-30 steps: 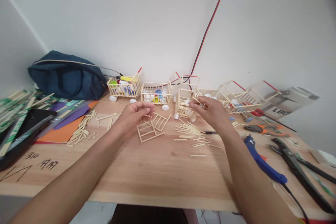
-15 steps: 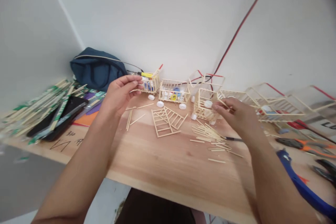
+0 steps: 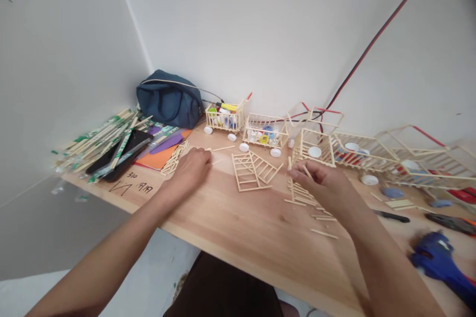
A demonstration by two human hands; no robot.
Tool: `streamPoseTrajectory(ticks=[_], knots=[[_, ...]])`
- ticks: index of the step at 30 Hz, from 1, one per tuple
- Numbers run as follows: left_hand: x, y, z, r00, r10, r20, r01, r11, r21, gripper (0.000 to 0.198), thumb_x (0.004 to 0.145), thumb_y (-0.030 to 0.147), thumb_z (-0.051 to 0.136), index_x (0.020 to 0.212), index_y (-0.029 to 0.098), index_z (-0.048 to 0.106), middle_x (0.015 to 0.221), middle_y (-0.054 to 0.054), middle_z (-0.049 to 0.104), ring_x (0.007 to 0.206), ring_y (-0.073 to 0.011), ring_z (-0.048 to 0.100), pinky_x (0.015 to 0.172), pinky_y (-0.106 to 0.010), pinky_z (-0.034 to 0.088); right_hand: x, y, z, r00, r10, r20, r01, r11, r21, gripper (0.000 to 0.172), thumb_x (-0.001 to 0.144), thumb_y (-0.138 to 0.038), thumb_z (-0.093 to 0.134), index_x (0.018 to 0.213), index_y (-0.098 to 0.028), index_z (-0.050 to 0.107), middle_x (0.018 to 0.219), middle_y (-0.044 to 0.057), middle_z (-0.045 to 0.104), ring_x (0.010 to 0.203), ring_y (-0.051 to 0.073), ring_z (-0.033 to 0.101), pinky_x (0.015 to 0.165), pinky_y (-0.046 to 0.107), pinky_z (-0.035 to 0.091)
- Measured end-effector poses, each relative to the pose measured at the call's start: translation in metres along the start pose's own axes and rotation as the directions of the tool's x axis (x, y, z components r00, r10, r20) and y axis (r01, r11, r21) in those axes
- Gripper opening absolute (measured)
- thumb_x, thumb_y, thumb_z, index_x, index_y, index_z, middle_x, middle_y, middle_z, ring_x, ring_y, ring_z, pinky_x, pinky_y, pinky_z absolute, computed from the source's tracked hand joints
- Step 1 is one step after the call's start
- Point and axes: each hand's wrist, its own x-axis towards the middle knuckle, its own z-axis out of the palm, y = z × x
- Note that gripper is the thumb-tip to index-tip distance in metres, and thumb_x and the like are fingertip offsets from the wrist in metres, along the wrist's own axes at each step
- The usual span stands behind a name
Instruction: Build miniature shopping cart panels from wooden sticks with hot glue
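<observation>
My left hand [image 3: 195, 164] rests low on the wooden table, fingers curled down over a few loose wooden sticks [image 3: 222, 148]; its fingertips are hidden. Between the thumb and fingers of my right hand [image 3: 318, 179] is a thin wooden stick [image 3: 307, 172]. Beneath that hand lie several short sticks [image 3: 302, 189] in a loose pile. Two flat ladder-like stick frames [image 3: 247, 189] overlap on the table between my hands. Just behind the right hand stands a small stick cart [image 3: 303, 138] with a white bottle cap in front of it.
More stick carts with cap wheels, such as the cart holding coloured caps [image 3: 266, 131], line the wall. At left are a blue pouch [image 3: 169, 99], wrapped chopsticks [image 3: 100, 133], a black phone-like tray [image 3: 107, 171] and orange paper [image 3: 159, 158]. A blue glue gun [image 3: 442, 257] and pliers [image 3: 451, 223] lie right.
My left hand has come down from the air beside the carts onto the table. The right hand has lowered toward the short sticks. The view has shifted left.
</observation>
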Motion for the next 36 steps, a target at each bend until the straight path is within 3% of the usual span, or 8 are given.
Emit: streamPoseTrajectory(ticks=[4, 9, 13, 15, 21, 25, 30, 36], knots=[[0.002, 0.003, -0.005, 0.999, -0.039, 0.004, 0.039, 0.998, -0.039, 0.015, 0.070, 0.010, 0.053, 0.059, 0.020, 0.052, 0.070, -0.010, 0.059, 0.076, -0.0255, 0.054, 0.070, -0.034, 0.037, 0.000, 0.007, -0.004, 0.997, 0.036, -0.067, -0.032, 0.998, 0.053, 0.035, 0.081, -0.053, 0.057, 0.073, -0.020, 0.060, 0.059, -0.003, 0.046, 0.054, 0.011, 0.039, 0.050, 0.024, 0.031], [0.007, 0.002, -0.017, 0.993, -0.076, -0.088, 0.046, 0.951, -0.304, 0.008, 0.071, 0.014, 0.055, 0.069, 0.020, 0.060, 0.070, -0.003, 0.063, 0.068, -0.0188, 0.055, 0.065, -0.029, 0.037, -0.001, 0.023, -0.016, 0.984, 0.124, -0.131, -0.083, 0.957, 0.277, 0.036, 0.079, -0.055, 0.062, 0.075, -0.019, 0.058, 0.059, -0.003, 0.044, 0.052, 0.010, 0.036, 0.047, 0.023, 0.029], [0.020, 0.031, -0.014, 0.997, 0.030, 0.071, 0.024, 0.752, -0.659, 0.013, 0.071, 0.022, 0.064, 0.082, 0.018, 0.070, 0.064, -0.001, 0.066, 0.061, -0.0146, 0.057, 0.061, -0.024, 0.040, -0.003, 0.032, -0.033, 0.921, 0.238, -0.308, -0.072, 0.882, 0.465, 0.034, 0.075, -0.053, 0.068, 0.074, -0.021, 0.056, 0.058, -0.004, 0.043, 0.050, 0.008, 0.035, 0.044, 0.022, 0.026], [0.030, 0.055, -0.010, 0.993, 0.080, 0.091, 0.012, 0.685, -0.728, 0.014, 0.071, 0.026, 0.066, 0.079, 0.016, 0.073, 0.064, -0.001, 0.067, 0.058, -0.0128, 0.055, 0.059, -0.023, 0.040, -0.003, 0.036, -0.042, 0.878, 0.277, -0.391, -0.038, 0.854, 0.519, 0.034, 0.073, -0.051, 0.070, 0.072, -0.021, 0.054, 0.057, -0.005, 0.044, 0.049, 0.008, 0.034, 0.043, 0.021, 0.025], [0.061, 0.131, 0.001, 0.953, 0.300, -0.049, -0.270, 0.759, -0.593, 0.011, 0.072, 0.020, 0.064, 0.070, 0.016, 0.073, 0.064, -0.001, 0.067, 0.059, -0.0119, 0.053, 0.057, -0.023, 0.036, -0.001, 0.053, -0.053, 0.860, 0.298, -0.415, -0.093, 0.890, 0.446, 0.034, 0.075, -0.052, 0.066, 0.069, -0.022, 0.051, 0.057, -0.004, 0.047, 0.047, 0.009, 0.034, 0.043, 0.024, 0.024], [0.084, 0.165, 0.011, 0.902, 0.428, -0.050, -0.406, 0.806, -0.431, 0.016, 0.069, 0.008, 0.058, 0.061, 0.014, 0.071, 0.062, -0.002, 0.066, 0.058, -0.0120, 0.053, 0.058, -0.025, 0.035, 0.000, 0.061, -0.053, 0.865, 0.253, -0.432, -0.090, 0.927, 0.364, 0.033, 0.079, -0.053, 0.059, 0.071, -0.023, 0.051, 0.056, -0.004, 0.047, 0.046, 0.010, 0.035, 0.045, 0.024, 0.026], [0.102, 0.182, 0.023, 0.845, 0.534, -0.035, -0.520, 0.803, -0.292, 0.016, 0.067, 0.006, 0.058, 0.060, 0.015, 0.071, 0.065, -0.005, 0.065, 0.065, -0.0160, 0.056, 0.068, -0.029, 0.039, -0.002, 0.061, -0.054, 0.860, 0.201, -0.470, -0.114, 0.972, 0.207, 0.029, 0.082, -0.049, 0.054, 0.072, -0.022, 0.052, 0.059, -0.002, 0.053, 0.050, 0.011, 0.040, 0.050, 0.025, 0.032], [0.104, 0.187, 0.030, 0.839, 0.541, -0.058, -0.528, 0.784, -0.326, 0.014, 0.068, 0.011, 0.061, 0.063, 0.016, 0.073, 0.065, -0.005, 0.065, 0.071, -0.0178, 0.059, 0.076, -0.031, 0.040, 0.000, 0.058, -0.051, 0.892, 0.126, -0.434, -0.144, 0.990, -0.009, 0.021, 0.078, -0.040, 0.052, 0.074, -0.020, 0.058, 0.062, 0.000, 0.056, 0.058, 0.015, 0.047, 0.058, 0.028, 0.034]])
